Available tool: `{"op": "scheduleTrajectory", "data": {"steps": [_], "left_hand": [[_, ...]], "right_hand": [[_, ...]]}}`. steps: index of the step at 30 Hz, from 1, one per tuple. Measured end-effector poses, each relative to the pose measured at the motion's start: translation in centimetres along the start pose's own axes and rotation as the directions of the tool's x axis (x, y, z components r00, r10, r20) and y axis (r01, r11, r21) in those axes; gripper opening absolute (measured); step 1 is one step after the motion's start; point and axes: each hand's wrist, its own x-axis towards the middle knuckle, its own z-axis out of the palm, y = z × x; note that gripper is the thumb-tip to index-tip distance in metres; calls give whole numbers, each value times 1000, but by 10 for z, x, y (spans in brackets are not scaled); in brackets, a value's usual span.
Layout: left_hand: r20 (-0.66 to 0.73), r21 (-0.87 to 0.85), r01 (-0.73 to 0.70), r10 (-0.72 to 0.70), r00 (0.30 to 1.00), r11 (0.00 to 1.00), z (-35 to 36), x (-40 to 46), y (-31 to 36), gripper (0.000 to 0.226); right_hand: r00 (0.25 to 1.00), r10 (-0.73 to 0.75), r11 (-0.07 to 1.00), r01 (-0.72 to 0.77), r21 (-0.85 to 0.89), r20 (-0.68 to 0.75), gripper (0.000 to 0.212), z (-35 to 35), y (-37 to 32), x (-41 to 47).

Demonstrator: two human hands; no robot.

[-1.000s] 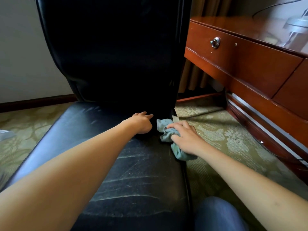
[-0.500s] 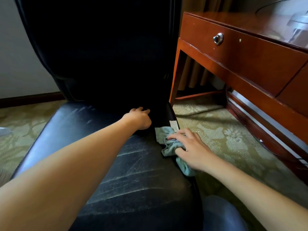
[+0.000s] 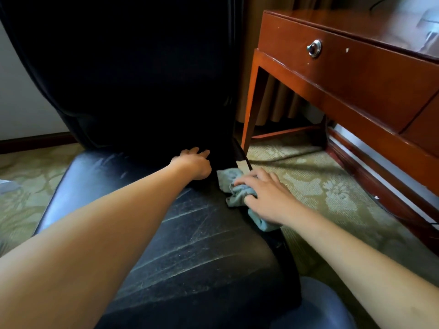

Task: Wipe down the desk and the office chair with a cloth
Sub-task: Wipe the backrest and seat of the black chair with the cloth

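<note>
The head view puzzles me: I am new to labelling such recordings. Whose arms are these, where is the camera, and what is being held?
There is no machine here. A person wears a wide-angle camera on the head, looking forward and down, so both bare arms reach into the picture from the bottom. The dark surface is the seat of a black office chair, with its tall backrest behind. The right hand presses a crumpled blue-green cloth on the seat's right edge, fingers curled over it. The left hand rests at the back of the seat where it meets the backrest and holds nothing that shows. On the right stands a wooden desk with a drawer and a metal knob, over patterned carpet.
</note>
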Motion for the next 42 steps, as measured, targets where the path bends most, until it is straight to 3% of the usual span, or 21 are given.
{"op": "scheduleTrajectory", "data": {"steps": [3, 12, 15, 22, 31, 36, 42], "left_hand": [[-25, -43, 10, -11, 1000, 999, -12, -19, 7, 62], [-12, -82, 102, -103, 995, 991, -24, -24, 5, 56], [42, -79, 132, -129, 991, 988, -30, -22, -2, 57], [25, -67, 140, -138, 990, 988, -30, -23, 1, 58], [60, -155, 114, -106, 993, 981, -38, -15, -13, 57], [82, -166, 121, -109, 991, 979, -36, -19, -28, 56], [71, -153, 122, -113, 991, 981, -37, -23, -22, 56]], "right_hand": [[999, -15, 1000, 16, -26, 39, 44, -2, 0, -13], [988, 145, 988, -147, -49, -55, 52, -3, -1, 89], [993, 109, 988, -113, -102, -46, 51, -2, -8, 82], [997, -73, 984, 78, -159, 37, 46, -3, -19, 3], [992, 94, 987, -104, -125, -83, 41, -4, -20, 113], [999, 8, 982, -17, -189, -49, 43, 6, -34, 97], [982, -184, 956, 190, -222, 46, 49, 17, -50, 41]]}}
